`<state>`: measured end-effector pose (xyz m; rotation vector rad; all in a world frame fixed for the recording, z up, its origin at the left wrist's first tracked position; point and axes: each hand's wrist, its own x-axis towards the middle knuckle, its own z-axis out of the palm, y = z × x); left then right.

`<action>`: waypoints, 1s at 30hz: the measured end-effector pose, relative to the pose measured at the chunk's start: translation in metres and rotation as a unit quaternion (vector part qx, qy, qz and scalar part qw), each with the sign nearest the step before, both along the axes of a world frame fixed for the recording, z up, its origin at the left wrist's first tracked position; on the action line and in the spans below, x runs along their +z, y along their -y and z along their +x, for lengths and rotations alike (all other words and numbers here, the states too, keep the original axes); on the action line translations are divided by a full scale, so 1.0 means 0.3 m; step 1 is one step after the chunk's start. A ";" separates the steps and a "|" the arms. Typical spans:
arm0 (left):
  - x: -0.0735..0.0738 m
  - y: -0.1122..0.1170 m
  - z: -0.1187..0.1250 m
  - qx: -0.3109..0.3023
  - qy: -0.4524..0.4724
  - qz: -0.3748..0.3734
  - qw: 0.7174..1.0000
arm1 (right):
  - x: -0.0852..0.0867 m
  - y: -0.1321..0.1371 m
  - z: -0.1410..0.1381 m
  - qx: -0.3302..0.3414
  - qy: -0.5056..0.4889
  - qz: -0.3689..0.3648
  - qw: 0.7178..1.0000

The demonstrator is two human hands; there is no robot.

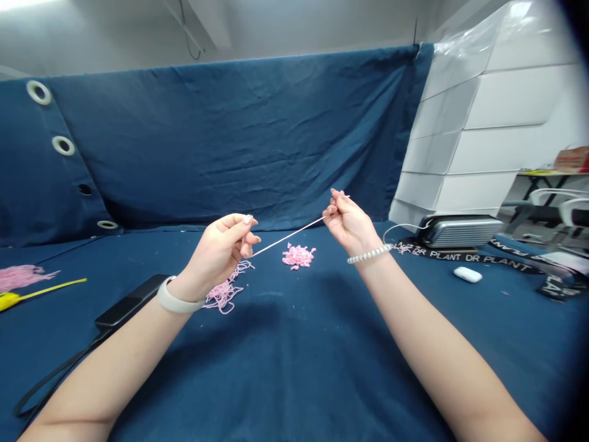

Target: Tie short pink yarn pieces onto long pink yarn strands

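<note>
Pinching a pink string (288, 236) taut over the blue cloth (294, 368), left hand (225, 242) and right hand (347, 221) each had fingertips closed on one end. Pink tangle (225, 293) lay under the left hand, pink scraps (299, 255) at centre. Black ribbon (460, 256) at right read "DR PLANT".

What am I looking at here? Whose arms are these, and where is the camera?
There is no machine here: these are a person's two bare arms. There is just one picture, taken by a camera worn on that person's head. It looks forward and down, so you see what they see. The left hand and the right hand each pinch a thin pink string, stretched straight between them above a surface covered in dark blue cloth. On the cloth lie a loose tangle of pink string, a small heap of pink bits, a flat black phone with a cable, a small white oval case and a black ribbon with white letters.
</note>
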<state>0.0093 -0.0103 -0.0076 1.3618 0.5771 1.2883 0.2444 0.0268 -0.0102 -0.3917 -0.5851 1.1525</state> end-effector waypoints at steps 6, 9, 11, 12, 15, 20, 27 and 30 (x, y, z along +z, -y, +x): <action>-0.016 0.016 0.009 0.010 -0.008 0.013 1.000 | -0.001 0.099 -0.102 0.083 0.183 0.078 0.977; -0.028 0.015 0.014 -0.009 0.012 0.019 1.000 | -0.004 0.154 -0.166 0.109 0.230 0.101 0.962; -0.036 0.013 0.018 -0.025 0.014 0.028 0.999 | -0.008 0.183 -0.202 0.124 0.255 0.115 0.952; -0.039 0.013 0.020 -0.036 0.013 0.037 0.999 | -0.011 0.195 -0.217 0.135 0.266 0.121 0.947; -0.048 0.019 0.029 -0.060 0.019 0.067 0.996 | -0.020 0.222 -0.255 0.162 0.270 0.124 0.941; -0.055 0.042 0.050 -0.033 0.062 0.097 0.993 | -0.029 0.252 -0.298 0.155 0.191 0.090 0.965; -0.051 0.069 0.061 -0.025 0.056 0.080 0.995 | -0.029 0.267 -0.300 0.181 0.176 0.070 0.965; -0.041 0.069 0.050 -0.084 0.027 0.065 0.994 | -0.029 0.261 -0.287 0.209 0.206 0.088 0.952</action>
